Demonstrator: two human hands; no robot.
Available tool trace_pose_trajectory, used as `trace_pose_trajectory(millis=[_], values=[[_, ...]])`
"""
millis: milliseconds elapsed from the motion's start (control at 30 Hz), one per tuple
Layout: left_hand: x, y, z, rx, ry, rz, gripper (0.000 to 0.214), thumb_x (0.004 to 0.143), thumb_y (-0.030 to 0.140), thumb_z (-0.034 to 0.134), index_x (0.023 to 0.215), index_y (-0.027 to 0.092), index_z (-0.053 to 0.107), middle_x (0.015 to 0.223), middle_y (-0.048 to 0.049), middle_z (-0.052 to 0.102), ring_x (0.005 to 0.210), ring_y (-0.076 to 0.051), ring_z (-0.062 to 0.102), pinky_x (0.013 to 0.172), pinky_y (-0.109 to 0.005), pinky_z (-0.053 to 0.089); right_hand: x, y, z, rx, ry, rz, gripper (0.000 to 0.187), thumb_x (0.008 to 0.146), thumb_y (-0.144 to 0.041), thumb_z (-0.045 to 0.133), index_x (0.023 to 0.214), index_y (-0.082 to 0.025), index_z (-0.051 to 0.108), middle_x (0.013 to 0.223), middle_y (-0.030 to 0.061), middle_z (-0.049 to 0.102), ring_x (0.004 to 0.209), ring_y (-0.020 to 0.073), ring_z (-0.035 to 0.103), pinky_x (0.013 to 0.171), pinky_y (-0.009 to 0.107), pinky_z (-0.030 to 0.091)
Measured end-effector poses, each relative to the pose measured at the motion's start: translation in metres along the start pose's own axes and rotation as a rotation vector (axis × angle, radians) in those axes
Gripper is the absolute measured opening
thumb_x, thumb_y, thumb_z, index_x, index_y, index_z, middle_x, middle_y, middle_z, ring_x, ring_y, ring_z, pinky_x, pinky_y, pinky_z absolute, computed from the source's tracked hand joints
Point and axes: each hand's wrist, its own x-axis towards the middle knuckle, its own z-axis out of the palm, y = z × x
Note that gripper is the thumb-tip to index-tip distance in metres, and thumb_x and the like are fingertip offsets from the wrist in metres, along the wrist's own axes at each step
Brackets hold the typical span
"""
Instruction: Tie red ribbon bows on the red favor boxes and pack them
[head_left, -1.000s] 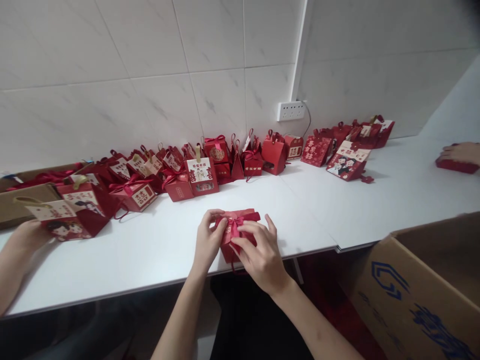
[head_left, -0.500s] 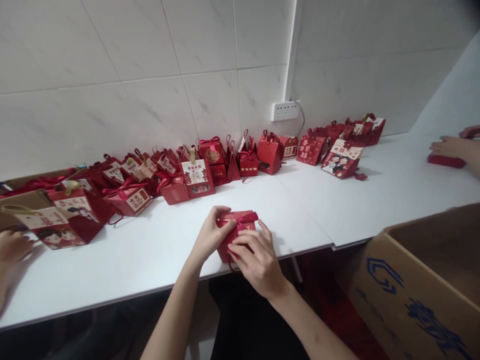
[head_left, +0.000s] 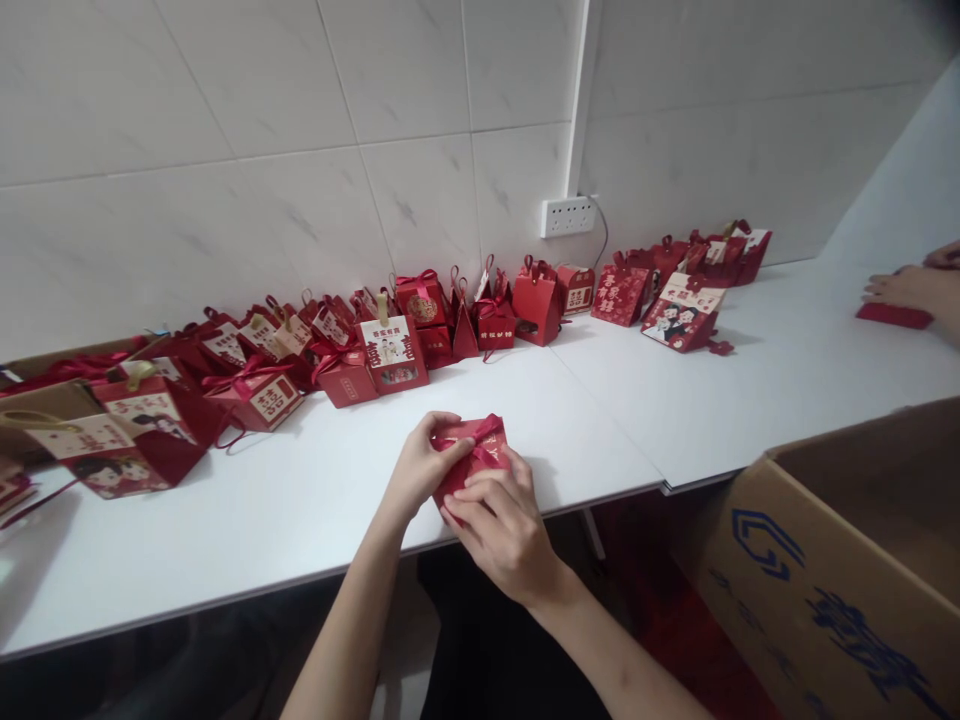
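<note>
The red gift box [head_left: 480,445] sat at the near edge of the white worktop [head_left: 300,510], directly before the person. It was tilted, its long axis running roughly from 7 to 1 o'clock, and its ribbon [head_left: 487,428] end pointed toward 1 o'clock. Both hands were closed on the box. The left hand [head_left: 418,472] was at its 9 o'clock side, fingertips pinching the upper edge by the ribbon. The right hand [head_left: 504,530] was at its 5 o'clock side, fingers curled across the front face and covering the lower part.

At 12 o'clock, a row of red gift boxes [head_left: 390,345] lined the tiled wall, well apart from the held box. A cardboard carton [head_left: 847,570] stood open at 4 o'clock, below the worktop's level. At 2 o'clock, another person's hand [head_left: 904,288] rested on a flat red piece [head_left: 894,316].
</note>
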Motion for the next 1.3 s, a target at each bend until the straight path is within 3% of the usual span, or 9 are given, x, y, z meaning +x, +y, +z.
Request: trace_pose_trajectory(millis=[233,367,433,533,700,967,1100,1167,1300], values=[[0.001,-0.004,0.001,0.010,-0.007,0.003,0.029,0.063,0.029,0.068,0.088,0.016,0.060,0.088,-0.0042,0.063,0.086,-0.020,0.059,0.082,-0.032,0.044,0.008,0.005,-0.026,0.095,-0.028,0.028,0.015,0.083,-0.034,0.059,0.085,-0.019,0.061,0.079,0.0021,0.064,0.085,0.0190,0.060,0.102,0.049,0.032],[0.000,-0.006,0.003,-0.002,-0.044,-0.031,0.034,0.066,0.035,0.068,0.092,0.016,0.058,0.089,-0.0045,0.062,0.080,-0.019,0.059,0.074,-0.030,0.045,0.010,0.031,-0.050,0.095,-0.078,0.486,0.026,0.088,-0.041,0.044,0.086,-0.018,0.055,0.078,0.0049,0.060,0.075,0.0185,0.058,0.071,0.033,0.046],[-0.001,-0.006,0.005,-0.015,-0.034,-0.024,0.033,0.066,0.035,0.068,0.091,0.016,0.059,0.088,-0.0047,0.062,0.079,-0.019,0.058,0.073,-0.030,0.045,0.010,0.042,-0.052,0.149,-0.253,0.758,0.033,0.089,-0.046,0.040,0.070,-0.020,0.049,0.061,-0.0010,0.052,0.058,0.0146,0.051,0.057,0.027,0.040],[-0.003,-0.006,0.007,-0.032,-0.006,-0.020,0.031,0.065,0.033,0.069,0.088,0.015,0.059,0.088,-0.0050,0.062,0.080,-0.019,0.058,0.074,-0.029,0.044,0.008,0.050,-0.048,0.353,-0.413,0.925,0.042,0.087,-0.052,0.041,0.059,-0.020,0.039,0.053,-0.0046,0.039,0.050,0.0113,0.041,0.051,0.024,0.033],[-0.004,-0.006,0.012,-0.059,0.021,-0.053,0.028,0.065,0.030,0.068,0.088,0.015,0.059,0.089,-0.0051,0.062,0.079,-0.018,0.058,0.072,-0.029,0.044,0.007,0.049,-0.043,0.652,-0.409,0.944,0.036,0.083,-0.047,0.048,0.061,-0.019,0.042,0.057,-0.0039,0.042,0.054,0.0108,0.041,0.054,0.023,0.035],[-0.007,-0.001,0.016,-0.031,0.049,-0.068,0.026,0.063,0.026,0.070,0.084,0.015,0.060,0.086,-0.0052,0.061,0.076,-0.017,0.056,0.071,-0.029,0.043,0.002,0.051,-0.058,0.586,-0.565,0.910,0.042,0.084,-0.049,0.045,0.055,-0.019,0.041,0.050,-0.0043,0.038,0.048,0.0097,0.035,0.049,0.024,0.029],[-0.009,0.001,0.015,-0.021,0.035,-0.087,0.026,0.064,0.026,0.070,0.085,0.015,0.060,0.085,-0.0055,0.060,0.074,-0.017,0.056,0.069,-0.028,0.044,0.019,0.075,-0.065,0.397,-0.351,0.928,0.042,0.082,-0.053,0.044,0.059,-0.018,0.049,0.051,-0.0029,0.042,0.052,0.0122,0.042,0.053,0.026,0.033],[-0.008,0.001,0.015,-0.039,0.040,-0.088,0.026,0.062,0.026,0.071,0.083,0.015,0.060,0.083,-0.0049,0.060,0.073,-0.017,0.056,0.069,-0.029,0.044,0.033,0.084,-0.058,0.314,-0.295,0.854,0.037,0.081,-0.051,0.048,0.062,-0.019,0.051,0.056,-0.0023,0.047,0.056,0.0129,0.045,0.057,0.026,0.036],[-0.004,-0.003,0.015,-0.079,0.063,-0.063,0.028,0.058,0.028,0.073,0.080,0.015,0.061,0.080,-0.0045,0.062,0.073,-0.017,0.056,0.071,-0.030,0.044,0.053,0.088,-0.029,0.318,-0.430,0.778,0.032,0.077,-0.049,0.054,0.069,-0.018,0.056,0.065,-0.0006,0.057,0.062,0.0141,0.052,0.062,0.026,0.039]])
